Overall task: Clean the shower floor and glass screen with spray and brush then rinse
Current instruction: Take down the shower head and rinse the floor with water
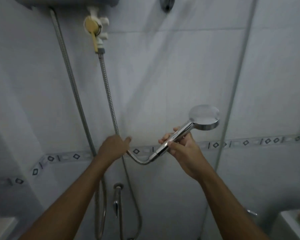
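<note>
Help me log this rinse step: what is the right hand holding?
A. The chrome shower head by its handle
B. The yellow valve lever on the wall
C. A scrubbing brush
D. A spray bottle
A: the right hand is closed around the handle of the chrome shower head, while the left hand grips the metal hose.

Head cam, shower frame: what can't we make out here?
- Shower head face: turned away, so whether water runs is unknown.
- Hose where the left hand grips it: covered by the hand.
- Wall holder: cut by top edge.
- Shower floor, glass screen, spray, brush: outside the head view.
</note>
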